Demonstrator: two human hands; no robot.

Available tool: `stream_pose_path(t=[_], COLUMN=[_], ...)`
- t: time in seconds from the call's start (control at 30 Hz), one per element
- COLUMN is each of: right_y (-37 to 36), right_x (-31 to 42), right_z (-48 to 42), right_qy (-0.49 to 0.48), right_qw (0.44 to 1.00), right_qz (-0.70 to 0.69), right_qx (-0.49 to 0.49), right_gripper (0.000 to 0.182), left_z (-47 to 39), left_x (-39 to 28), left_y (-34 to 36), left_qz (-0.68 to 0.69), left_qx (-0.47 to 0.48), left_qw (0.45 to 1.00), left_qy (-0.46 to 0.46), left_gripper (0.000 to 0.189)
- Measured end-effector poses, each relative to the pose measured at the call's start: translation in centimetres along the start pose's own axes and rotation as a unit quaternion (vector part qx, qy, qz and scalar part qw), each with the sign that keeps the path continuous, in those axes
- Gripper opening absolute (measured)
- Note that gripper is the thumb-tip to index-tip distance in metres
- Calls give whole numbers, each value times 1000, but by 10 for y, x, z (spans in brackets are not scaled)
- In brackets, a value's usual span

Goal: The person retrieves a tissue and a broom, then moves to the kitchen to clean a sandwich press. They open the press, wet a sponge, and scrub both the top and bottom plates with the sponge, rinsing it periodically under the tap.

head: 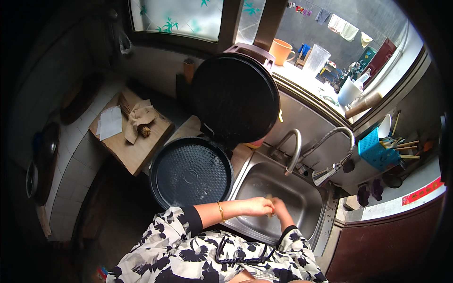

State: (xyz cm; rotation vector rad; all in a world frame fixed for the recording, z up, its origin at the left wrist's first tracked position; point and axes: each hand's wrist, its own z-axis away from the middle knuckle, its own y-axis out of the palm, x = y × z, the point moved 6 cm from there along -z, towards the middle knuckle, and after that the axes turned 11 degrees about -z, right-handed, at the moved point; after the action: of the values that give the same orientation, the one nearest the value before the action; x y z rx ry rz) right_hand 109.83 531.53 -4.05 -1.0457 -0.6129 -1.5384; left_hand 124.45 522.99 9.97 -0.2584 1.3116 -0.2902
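Both of my hands meet over the stainless steel sink. My left hand has its fingers curled around a small pale yellowish item, too blurred to name. Close against it from the right, my right hand touches the same item; its fingers are partly hidden and blurred. Behind the basin stand a curved metal faucet and a pull-down spray faucet with a coiled neck. To the left of the sink lies an open electric griddle, its dimpled lower plate flat and its round dark lid raised.
On the left, a wooden board bears brown paper and a white sheet. An orange mug and a clear plastic cup stand on the windowsill. A blue utensil basket hangs at the right.
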Motion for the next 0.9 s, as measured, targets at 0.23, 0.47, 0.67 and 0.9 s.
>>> stream_pose_path(t=[0.23,0.47,0.67,0.9], right_y=[35,76,114,178], right_x=[32,230,456,460], right_z=[0,24,29,-57], right_qy=[5,-307,-639,-581], right_qw=[988,943,671,568], right_qz=[-84,-80,228,442], right_qx=[-132,-96,-300,-381], right_gripper=[23,28,30,36], left_z=[69,124,155,172], left_x=[-8,-17,2,8], left_y=[-45,-152,-251,-296], left_qz=[-102,-130,-143,-111], left_qx=[-28,-215,-454,-482], left_qw=[992,959,870,862], left_qy=[69,130,129,111], left_gripper=[36,24,28,25])
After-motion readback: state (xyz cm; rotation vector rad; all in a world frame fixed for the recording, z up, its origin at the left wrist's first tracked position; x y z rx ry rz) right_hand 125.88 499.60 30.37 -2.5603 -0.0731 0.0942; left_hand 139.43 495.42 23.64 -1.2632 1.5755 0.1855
